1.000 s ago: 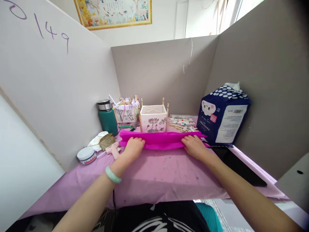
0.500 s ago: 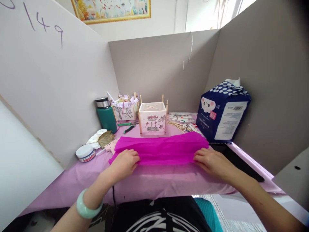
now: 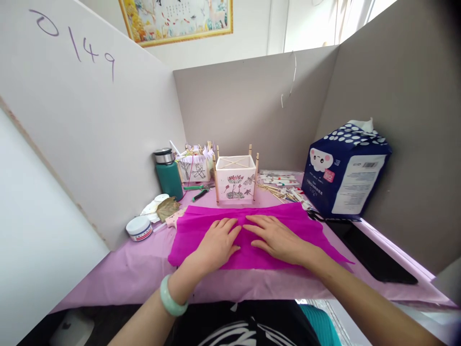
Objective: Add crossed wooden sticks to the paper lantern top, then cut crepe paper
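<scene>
A magenta sheet (image 3: 205,216), thin like tissue or crepe paper, lies spread across the front of the table. My left hand (image 3: 218,242) rests flat on its middle, fingers stretched out and a pale green bangle (image 3: 172,297) on the wrist. Close beside it, my right hand (image 3: 275,238) lies on the sheet too, with its fingers spread. Neither hand grips anything. Just behind the sheet stands a white square lantern frame (image 3: 236,180) with wooden corner sticks and a drawn lotus on its front.
At the left are a green bottle (image 3: 169,180), a white round tub (image 3: 139,228), a dry leaf (image 3: 168,208) and green-handled pliers (image 3: 200,194). A second decorated box (image 3: 194,168) stands behind. Rightward lie thin sticks (image 3: 273,193), markers (image 3: 279,180), a blue package (image 3: 342,168) and a black phone-like slab (image 3: 374,252).
Both hands have let go of the sheet's near edge and moved inward to its middle, now lying flat. The sheet is opened out wider toward me. The view has shifted slightly.
</scene>
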The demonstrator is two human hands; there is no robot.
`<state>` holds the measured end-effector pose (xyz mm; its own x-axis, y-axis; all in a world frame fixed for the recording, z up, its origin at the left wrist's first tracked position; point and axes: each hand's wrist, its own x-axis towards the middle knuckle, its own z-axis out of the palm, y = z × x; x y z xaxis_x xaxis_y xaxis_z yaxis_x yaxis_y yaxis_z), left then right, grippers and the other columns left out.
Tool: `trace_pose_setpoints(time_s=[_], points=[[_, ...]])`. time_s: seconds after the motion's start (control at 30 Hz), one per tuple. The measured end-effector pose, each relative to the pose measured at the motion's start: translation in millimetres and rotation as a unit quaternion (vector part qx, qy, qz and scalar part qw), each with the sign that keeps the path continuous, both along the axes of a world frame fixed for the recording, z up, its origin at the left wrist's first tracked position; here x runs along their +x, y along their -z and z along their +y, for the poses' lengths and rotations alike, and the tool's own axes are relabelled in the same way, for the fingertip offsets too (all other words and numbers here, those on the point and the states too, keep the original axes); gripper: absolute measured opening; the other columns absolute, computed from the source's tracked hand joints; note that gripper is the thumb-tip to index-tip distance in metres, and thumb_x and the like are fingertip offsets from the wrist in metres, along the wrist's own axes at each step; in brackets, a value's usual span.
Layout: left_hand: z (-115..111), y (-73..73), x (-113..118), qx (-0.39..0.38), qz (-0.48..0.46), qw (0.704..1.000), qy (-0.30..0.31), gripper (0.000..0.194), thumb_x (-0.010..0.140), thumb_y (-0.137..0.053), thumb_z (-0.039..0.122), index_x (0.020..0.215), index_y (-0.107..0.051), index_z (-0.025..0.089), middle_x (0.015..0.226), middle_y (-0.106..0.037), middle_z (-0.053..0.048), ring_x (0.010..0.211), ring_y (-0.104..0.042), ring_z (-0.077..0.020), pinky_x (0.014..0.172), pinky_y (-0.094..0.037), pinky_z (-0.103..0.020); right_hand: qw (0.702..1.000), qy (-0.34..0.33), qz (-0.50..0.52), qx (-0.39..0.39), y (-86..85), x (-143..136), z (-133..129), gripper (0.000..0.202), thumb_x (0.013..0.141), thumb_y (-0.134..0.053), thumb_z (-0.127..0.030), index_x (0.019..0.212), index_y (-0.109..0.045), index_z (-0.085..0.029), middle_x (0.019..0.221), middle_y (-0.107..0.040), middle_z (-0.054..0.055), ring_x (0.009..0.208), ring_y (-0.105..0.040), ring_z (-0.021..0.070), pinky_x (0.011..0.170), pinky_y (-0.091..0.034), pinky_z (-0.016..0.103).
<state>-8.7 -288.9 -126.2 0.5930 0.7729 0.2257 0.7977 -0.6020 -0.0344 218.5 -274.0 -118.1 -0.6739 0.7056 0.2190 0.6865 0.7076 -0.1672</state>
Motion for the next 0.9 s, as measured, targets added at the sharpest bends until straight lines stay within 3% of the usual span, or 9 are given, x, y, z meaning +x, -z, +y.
trace_pose_setpoints(time_s=[0.1,0.2,0.33,0.43,0.57,0.63,0.73,0.83,0.9], points=[[25,13.6,-4,-0.054,0.043,0.997,-0.028,0.065,0.092,-0.036,0.055,0.144,-0.034,0.016,0.153,-0.029,-0.013,0.142,-0.019,-0.0308,0.113,-0.018,-0.054,0.999,0.027,-0.041,-0.013,21.8,-1,33,0.063,0.092,-0.033,-0.060,0.144,-0.038,-0.024,0.153,-0.028,0.010,0.141,-0.020,0.0297,0.113,-0.017,0.054],[43,11.7,-12,-0.142,0.066,0.987,-0.026,0.073,0.091,-0.024,0.063,0.148,-0.025,0.016,0.155,-0.021,-0.012,0.144,-0.013,-0.0293,0.114,-0.014,-0.053,0.996,0.038,-0.059,-0.057,31.9,8,53,0.068,0.091,-0.027,-0.064,0.146,-0.033,-0.024,0.154,-0.024,0.010,0.143,-0.016,0.0285,0.113,-0.013,0.055],[54,2.1,-17,-0.132,0.055,0.990,-0.004,0.066,0.095,-0.019,0.057,0.149,-0.020,0.020,0.157,-0.015,-0.009,0.145,-0.009,-0.0234,0.115,-0.012,-0.048,0.997,0.050,-0.028,-0.052,31.0,18,56,0.067,0.093,-0.021,-0.062,0.149,-0.025,-0.026,0.156,-0.018,0.007,0.144,-0.013,0.0244,0.115,-0.012,0.051],[61,5.8,-22,-0.099,0.064,0.992,-0.044,0.068,0.093,-0.020,0.059,0.149,-0.021,0.020,0.157,-0.014,-0.010,0.145,-0.003,-0.0273,0.113,-0.004,-0.056,0.996,0.087,-0.026,-0.028,34.6,28,56,0.071,0.092,-0.020,-0.064,0.149,-0.024,-0.023,0.157,-0.017,0.007,0.144,-0.012,0.0242,0.116,-0.008,0.050],[71,10.7,-33,-0.193,0.084,0.973,-0.091,0.077,0.089,-0.020,0.067,0.150,-0.014,0.021,0.157,-0.007,-0.012,0.144,-0.001,-0.0350,0.109,-0.007,-0.065,0.988,0.114,-0.061,-0.089,40.6,42,62,0.076,0.090,-0.017,-0.067,0.149,-0.024,-0.020,0.156,-0.017,0.009,0.143,-0.014,0.0264,0.115,-0.011,0.052],[69,7.3,-35,-0.193,0.082,0.973,-0.096,0.076,0.090,-0.021,0.066,0.150,-0.015,0.020,0.157,-0.006,-0.013,0.144,-0.002,-0.0341,0.109,-0.009,-0.063,0.986,0.129,-0.065,-0.086,37.8,43,60,0.079,0.089,-0.017,-0.068,0.149,-0.025,-0.018,0.156,-0.018,0.011,0.143,-0.015,0.0270,0.115,-0.012,0.051],[50,3.3,-26,-0.120,0.063,0.985,-0.107,0.076,0.091,-0.024,0.064,0.149,-0.020,0.016,0.157,-0.010,-0.014,0.144,-0.002,-0.0321,0.112,-0.008,-0.059,0.988,0.142,-0.042,-0.035,31.0,29,47,0.078,0.090,-0.018,-0.067,0.148,-0.028,-0.016,0.155,-0.020,0.012,0.143,-0.016,0.0267,0.116,-0.013,0.049],[24,11.8,-3,-0.076,0.032,0.994,-0.070,0.076,0.091,-0.018,0.064,0.149,-0.023,0.014,0.156,-0.014,-0.014,0.145,-0.001,-0.0294,0.115,-0.006,-0.055,0.996,0.093,-0.014,0.011,32.9,7,27,0.073,0.091,-0.024,-0.064,0.149,-0.026,-0.020,0.155,-0.020,0.009,0.143,-0.015,0.0248,0.117,-0.013,0.047],[10,21.9,10,-0.096,0.016,0.992,-0.082,0.081,0.089,-0.014,0.067,0.148,-0.024,0.012,0.155,-0.016,-0.016,0.144,-0.004,-0.0315,0.114,-0.008,-0.056,0.997,0.070,-0.018,-0.006,40.5,0,18,0.072,0.091,-0.026,-0.063,0.149,-0.027,-0.020,0.154,-0.023,0.010,0.143,-0.017,0.0253,0.116,-0.015,0.048]])
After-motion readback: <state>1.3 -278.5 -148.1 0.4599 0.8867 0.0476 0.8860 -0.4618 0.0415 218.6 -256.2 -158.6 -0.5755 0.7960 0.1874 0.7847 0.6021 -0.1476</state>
